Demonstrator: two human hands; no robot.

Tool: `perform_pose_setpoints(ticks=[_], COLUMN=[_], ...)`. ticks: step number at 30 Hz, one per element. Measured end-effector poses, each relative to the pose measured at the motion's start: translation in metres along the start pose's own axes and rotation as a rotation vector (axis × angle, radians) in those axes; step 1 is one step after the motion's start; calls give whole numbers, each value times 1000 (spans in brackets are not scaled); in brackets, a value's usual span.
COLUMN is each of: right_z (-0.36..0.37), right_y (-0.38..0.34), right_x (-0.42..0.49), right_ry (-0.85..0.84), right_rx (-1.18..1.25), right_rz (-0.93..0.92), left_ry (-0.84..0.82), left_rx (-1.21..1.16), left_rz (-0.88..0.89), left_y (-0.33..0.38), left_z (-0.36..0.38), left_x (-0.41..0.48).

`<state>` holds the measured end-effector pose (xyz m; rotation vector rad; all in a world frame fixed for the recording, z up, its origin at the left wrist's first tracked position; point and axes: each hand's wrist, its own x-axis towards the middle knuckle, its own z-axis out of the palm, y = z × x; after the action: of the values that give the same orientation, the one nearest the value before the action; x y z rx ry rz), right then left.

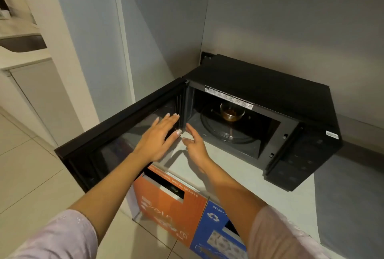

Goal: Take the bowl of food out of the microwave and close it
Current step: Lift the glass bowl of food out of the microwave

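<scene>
Against the far right wall sits the microwave [259, 96], its door [116, 134] swung wide to the left. Near its open front, the left hand [160, 138] and right hand [194, 144] hover empty, fingers spread. Far inside, on the turntable [220, 132], stands the bowl of food [231, 112]. Heated glass could burn bare fingers, I judge, prompting a jerk that spills it.

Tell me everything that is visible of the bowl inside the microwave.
The bowl is small, round and looks like clear glass. It holds something brown, too dim to identify. It stands upright on the glass turntable, toward the back of the open microwave cavity. Neither hand touches it; both are in front of the opening, near the door hinge.
</scene>
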<state>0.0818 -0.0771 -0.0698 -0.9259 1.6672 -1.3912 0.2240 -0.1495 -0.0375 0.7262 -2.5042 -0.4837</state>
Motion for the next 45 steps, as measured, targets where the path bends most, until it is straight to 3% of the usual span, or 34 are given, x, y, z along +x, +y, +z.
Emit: perform_pose_setpoints(ticks=[9, 14, 23, 34, 45], right_z=[-96, -134, -169, -184, -190], right_y=[21, 36, 56, 67, 77], right_x=[-3, -2, 35, 121, 173], right_ry=[188, 221, 306, 432, 445], right_rx=[76, 122, 170, 243, 260], right_rz=[3, 23, -3, -45, 10], left_ry=[7, -23, 109, 133, 106], left_rx=[-609, -703, -1021, -1141, -1152], left_rz=[-330, -334, -376, -482, -428], left_y=[41, 65, 74, 37, 17], left_z=[86, 125, 169, 212, 237], left_x=[33, 54, 121, 203, 251])
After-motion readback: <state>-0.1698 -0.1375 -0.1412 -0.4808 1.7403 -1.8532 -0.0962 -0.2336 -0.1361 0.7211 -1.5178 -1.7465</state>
